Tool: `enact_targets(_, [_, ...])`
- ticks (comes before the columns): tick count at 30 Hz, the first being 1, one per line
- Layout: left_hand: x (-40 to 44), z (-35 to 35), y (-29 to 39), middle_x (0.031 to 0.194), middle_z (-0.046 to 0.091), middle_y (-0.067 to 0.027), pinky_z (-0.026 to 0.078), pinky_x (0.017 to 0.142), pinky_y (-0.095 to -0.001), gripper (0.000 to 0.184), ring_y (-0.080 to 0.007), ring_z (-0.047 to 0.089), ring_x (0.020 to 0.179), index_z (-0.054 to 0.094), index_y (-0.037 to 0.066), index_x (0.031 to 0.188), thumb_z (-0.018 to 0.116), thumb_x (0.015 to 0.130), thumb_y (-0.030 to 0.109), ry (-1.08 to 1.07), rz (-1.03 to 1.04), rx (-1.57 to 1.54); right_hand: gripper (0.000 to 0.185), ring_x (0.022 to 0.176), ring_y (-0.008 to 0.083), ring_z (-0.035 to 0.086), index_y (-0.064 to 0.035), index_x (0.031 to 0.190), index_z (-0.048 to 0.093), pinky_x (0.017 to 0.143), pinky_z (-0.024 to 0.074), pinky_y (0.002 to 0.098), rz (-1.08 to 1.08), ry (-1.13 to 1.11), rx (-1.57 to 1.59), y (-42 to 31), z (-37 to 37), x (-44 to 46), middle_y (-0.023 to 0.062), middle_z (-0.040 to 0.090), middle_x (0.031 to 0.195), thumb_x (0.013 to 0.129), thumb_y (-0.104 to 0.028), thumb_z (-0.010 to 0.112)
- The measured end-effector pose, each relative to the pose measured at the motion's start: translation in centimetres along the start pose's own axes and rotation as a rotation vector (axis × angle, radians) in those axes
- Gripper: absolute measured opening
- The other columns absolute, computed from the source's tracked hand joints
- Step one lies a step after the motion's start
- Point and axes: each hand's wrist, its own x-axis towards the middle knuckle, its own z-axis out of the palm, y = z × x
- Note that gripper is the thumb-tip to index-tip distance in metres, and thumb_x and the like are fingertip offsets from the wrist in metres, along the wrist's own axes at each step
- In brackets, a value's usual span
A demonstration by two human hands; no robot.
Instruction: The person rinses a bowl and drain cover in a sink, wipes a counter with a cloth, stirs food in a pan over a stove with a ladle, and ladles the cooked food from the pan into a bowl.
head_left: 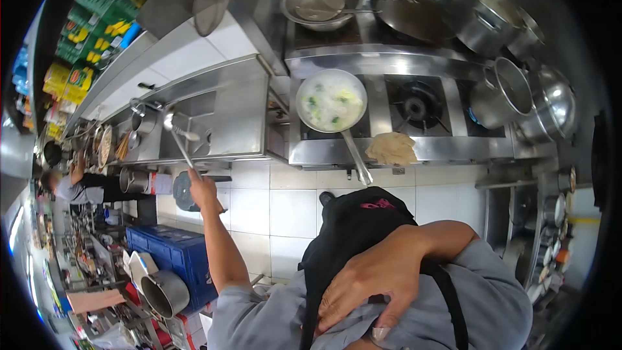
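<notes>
Stainless-steel kitchen fittings fill the space, with a sink counter point(243, 107) left of a gas range point(389, 65). Over the sink's side of the counter is a ladle point(183, 150), its handle closed in the person's left hand point(203, 189). The grip is near the handle's end, probably to give reach while keeping the fingers away from the bowl. The right hand point(376, 275) lies against the chest over the black apron point(363, 220), fingers bent; whether they grip fabric I cannot tell.

On the range's front row, a frying pan point(332, 100) holds pale food with green pieces. Its handle juts past the edge towards the person, presumably for an easy grasp. Beside that handle, a crumpled cloth point(392, 148) lies on the front ledge, perhaps kept close for hot metal. Behind, a strainer point(319, 4) rests in a steel bowl point(291, 0), which would catch drips. Cooking pots point(499, 100) crowd the right side; a co-worker point(87, 188) stands far left.
</notes>
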Motion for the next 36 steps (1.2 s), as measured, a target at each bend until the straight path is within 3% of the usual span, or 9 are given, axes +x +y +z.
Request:
enact_targets(1, [0.3,3.0,-3.0,0.094,0.071,-0.0253,0.055,0.073,-0.0520,0.066,-0.0422,0.071,0.082,0.037,0.008,0.152,0.062,0.091,0.014,0.189,0.196,-0.075,0.073,0.131,0.0420,0.051,0.0113,0.142,0.045,0.112,0.0406,0.0446,-0.008,0.019,0.003,0.2,0.1,-0.1,0.0288,0.052,0.140,0.094,-0.039,0.065])
enact_targets(3, [-1.9,2.0,-2.3,0.076,0.065,-0.0118,0.052,0.051,-0.0386,0.065,-0.0237,0.064,0.056,0.036,0.007,0.153,0.061,0.094,0.008,-0.141,0.027,-0.568,0.072,0.131,0.0422,0.051,0.0115,0.141,0.045,0.111,0.0408,0.0448,-0.007,0.049,0.007,0.5,0.3,-0.3,0.0288,0.053,0.140,0.094,-0.039,0.065])
enact_targets(7, [-6.2,3.5,-1.4,0.066,0.052,0.0004,0.038,0.036,-0.0253,0.059,-0.0077,0.047,0.046,0.037,0.006,0.153,0.059,0.098,0.006,-0.475,0.026,-1.039,0.071,0.129,0.0424,0.052,0.0113,0.141,0.046,0.110,0.0413,0.0445,0.001,0.064,0.030,0.7,0.6,-0.5,0.0288,0.053,0.140,0.094,-0.038,0.066])
enact_targets(13, [-8.7,3.6,3.1,0.070,0.054,0.0005,0.043,0.045,-0.0260,0.061,-0.0093,0.050,0.051,0.040,0.005,0.151,0.065,0.096,0.009,-0.753,0.109,-0.972,0.074,0.130,0.0430,0.051,0.0070,0.145,0.045,0.111,0.0401,0.0476,0.042,0.089,0.001,1.2,1.4,-1.4,0.0265,0.052,0.143,0.092,-0.038,0.068])
enact_targets(15, [-6.7,5.2,3.5,0.073,0.055,-0.0005,0.047,0.053,-0.0270,0.060,-0.0114,0.054,0.059,0.044,0.006,0.149,0.067,0.094,0.011,-0.657,0.360,-0.738,0.075,0.131,0.0434,0.050,0.0067,0.145,0.045,0.111,0.0393,0.0479,0.059,0.094,-0.007,1.3,1.5,-1.6,0.0264,0.051,0.143,0.092,-0.041,0.068])
enact_targets(17, [-1.5,7.8,2.6,0.100,0.073,-0.0156,0.054,0.077,-0.0378,0.050,-0.0277,0.070,0.088,0.056,0.006,0.138,0.068,0.090,0.010,-0.461,0.666,-0.473,0.077,0.131,0.0439,0.050,0.0067,0.146,0.044,0.111,0.0389,0.0480,0.058,0.096,-0.010,1.9,2.0,-1.8,0.0269,0.051,0.143,0.091,-0.043,0.068])
enact_targets(19, [-0.6,3.4,6.3,0.110,0.072,-0.0210,0.053,0.087,-0.0426,0.049,-0.0368,0.070,0.100,0.060,0.009,0.135,0.069,0.087,0.011,-0.466,0.731,-0.297,0.079,0.132,0.0444,0.049,0.0067,0.146,0.044,0.111,0.0386,0.0482,0.058,0.099,-0.026,2.0,2.5,-1.7,0.0273,0.051,0.143,0.091,-0.045,0.069])
enact_targets(28, [4.4,-6.9,18.5,0.112,0.073,-0.0126,0.054,0.092,-0.0457,0.040,-0.0341,0.069,0.104,0.073,0.027,0.122,0.076,0.082,0.033,-0.451,0.906,0.340,0.076,0.129,0.0462,0.049,0.0120,0.139,0.043,0.109,0.0412,0.0465,-0.177,0.099,-0.047,1.6,3.4,2.2,0.0312,0.049,0.139,0.093,-0.043,0.066])
enact_targets(36, [6.4,-7.9,23.8,0.117,0.073,-0.0078,0.053,0.096,-0.0452,0.040,-0.0332,0.067,0.110,0.074,0.031,0.120,0.077,0.081,0.036,-0.494,0.965,0.517,0.069,0.122,0.0431,0.056,0.0128,0.133,0.050,0.104,0.0457,0.0443,-0.138,0.126,-0.038,0.1,2.9,0.4,0.0285,0.057,0.130,0.092,-0.039,0.068])
